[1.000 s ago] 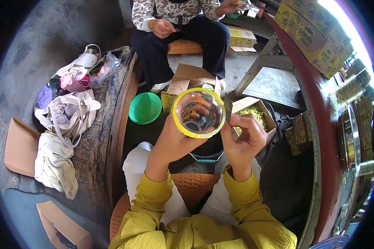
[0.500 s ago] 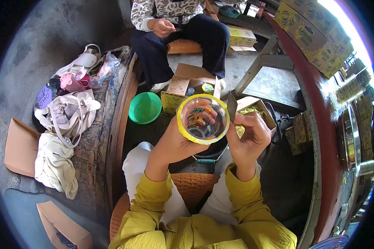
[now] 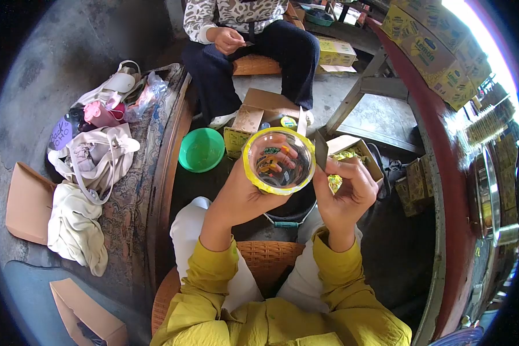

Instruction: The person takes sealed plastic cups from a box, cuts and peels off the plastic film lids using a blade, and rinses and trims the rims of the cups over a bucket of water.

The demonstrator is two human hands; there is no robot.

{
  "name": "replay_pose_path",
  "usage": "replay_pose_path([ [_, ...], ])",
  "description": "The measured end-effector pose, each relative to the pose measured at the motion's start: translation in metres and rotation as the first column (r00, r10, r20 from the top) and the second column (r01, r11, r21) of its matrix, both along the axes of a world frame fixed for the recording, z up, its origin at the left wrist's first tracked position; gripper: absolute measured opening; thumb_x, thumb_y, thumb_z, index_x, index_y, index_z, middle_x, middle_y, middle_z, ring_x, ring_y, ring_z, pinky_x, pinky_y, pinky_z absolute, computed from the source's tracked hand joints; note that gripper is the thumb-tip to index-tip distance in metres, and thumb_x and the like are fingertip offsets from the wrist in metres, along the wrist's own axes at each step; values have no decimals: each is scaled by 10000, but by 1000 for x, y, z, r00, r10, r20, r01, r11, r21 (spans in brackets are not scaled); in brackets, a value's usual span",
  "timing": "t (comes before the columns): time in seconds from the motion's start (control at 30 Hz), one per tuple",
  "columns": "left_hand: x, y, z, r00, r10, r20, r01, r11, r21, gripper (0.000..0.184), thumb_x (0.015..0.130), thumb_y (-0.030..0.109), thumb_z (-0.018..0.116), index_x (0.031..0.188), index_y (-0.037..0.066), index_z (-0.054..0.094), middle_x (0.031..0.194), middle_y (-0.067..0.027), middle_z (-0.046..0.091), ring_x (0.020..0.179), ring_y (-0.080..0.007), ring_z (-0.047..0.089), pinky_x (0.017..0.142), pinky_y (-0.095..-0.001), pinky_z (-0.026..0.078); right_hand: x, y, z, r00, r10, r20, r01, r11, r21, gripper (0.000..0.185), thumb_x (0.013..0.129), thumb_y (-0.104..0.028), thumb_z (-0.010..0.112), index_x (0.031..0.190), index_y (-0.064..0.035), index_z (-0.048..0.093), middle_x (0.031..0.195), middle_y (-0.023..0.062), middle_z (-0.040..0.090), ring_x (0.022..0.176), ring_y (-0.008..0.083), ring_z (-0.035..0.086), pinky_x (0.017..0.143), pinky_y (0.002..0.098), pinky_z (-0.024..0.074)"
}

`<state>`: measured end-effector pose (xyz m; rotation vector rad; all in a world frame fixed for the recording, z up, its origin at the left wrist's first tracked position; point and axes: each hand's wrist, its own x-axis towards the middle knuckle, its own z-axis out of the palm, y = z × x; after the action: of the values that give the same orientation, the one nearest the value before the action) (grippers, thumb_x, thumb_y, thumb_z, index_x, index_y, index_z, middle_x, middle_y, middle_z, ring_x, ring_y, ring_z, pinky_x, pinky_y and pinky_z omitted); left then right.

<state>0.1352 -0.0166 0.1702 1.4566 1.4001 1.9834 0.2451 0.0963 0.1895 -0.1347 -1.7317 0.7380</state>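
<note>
My left hand (image 3: 236,199) is wrapped round a clear plastic cup (image 3: 254,180) whose rim carries a yellow band. The cup's round mouth faces me, and fingers show through its see-through wall. Close to the cup's right edge, my right hand (image 3: 349,187) pinches a thin, flat, dark grey blade (image 3: 321,151) between thumb and fingers, pointing up. Whether the blade touches the rim I cannot tell. Below the cup, between my knees, a dark bucket with a teal handle grip (image 3: 286,224) is partly hidden.
A green basin (image 3: 202,150) stands left of an open cardboard box (image 3: 254,118). Another box (image 3: 380,167) with yellow packets is at right. A person (image 3: 245,43) sits opposite. Bags (image 3: 98,153) lie on the bench at left; a red-edged table (image 3: 429,144) runs along the right.
My left hand has shifted the cup slightly left and up, widening the gap to the blade a little. My right hand has hardly moved.
</note>
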Motion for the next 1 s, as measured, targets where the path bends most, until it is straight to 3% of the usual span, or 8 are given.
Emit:
replay_pose_path([
  [0.37,3,-2,-1,995,-96,31,99,987,-125,654,647,60,723,1205,21,384,1051,-83,521,901,-137,532,788,-261,436,-1,-2,-1,996,-85,20,84,996,39,158,618,63,688,755,0,643,595,77,558,503,128,530,478,216,396],
  [0.57,2,1,-1,996,-90,24,91,996,-20,669,645,46,723,1208,26,362,1104,-97,474,915,-158,539,797,-285,448,0,2,0,1000,-11,6,11,1000,-27,156,616,62,689,751,0,641,601,81,569,510,129,543,480,217,399],
  [0.67,5,3,-3,987,-90,136,78,993,88,711,635,30,730,1213,37,315,1126,-104,437,930,-173,540,799,-299,450,-1,2,0,1000,-22,20,22,1000,-5,155,616,60,690,750,-1,642,603,80,572,509,131,546,477,214,395],
  [0.8,0,0,-9,985,-161,59,160,987,19,739,630,20,735,1213,46,282,1123,-106,425,947,-176,537,797,-304,451,-1,2,-2,998,-51,27,50,999,9,160,617,61,685,754,-6,639,595,76,565,504,134,544,469,211,386],
  [0.87,3,0,-7,989,-149,-18,149,989,11,736,631,24,735,1213,45,285,1123,-105,426,945,-173,536,797,-301,451,-1,7,-4,1000,21,21,-21,1000,-23,159,623,61,680,761,-4,634,596,69,563,508,129,541,467,212,385],
  [0.9,3,-3,-7,988,-153,-13,152,987,-58,735,627,43,742,1212,39,298,1129,-107,429,981,-182,519,840,-306,437,0,9,-4,998,58,18,-57,998,-38,159,626,61,678,764,-3,631,596,66,562,510,127,540,467,213,385],
  [1.0,-2,1,-10,987,-134,-92,134,991,-10,746,625,66,750,1227,30,312,1142,-103,433,1041,-191,483,901,-318,405,2,10,-5,992,125,-14,-125,985,-120,167,626,63,673,773,0,625,604,58,563,517,115,532,466,214,377],
])
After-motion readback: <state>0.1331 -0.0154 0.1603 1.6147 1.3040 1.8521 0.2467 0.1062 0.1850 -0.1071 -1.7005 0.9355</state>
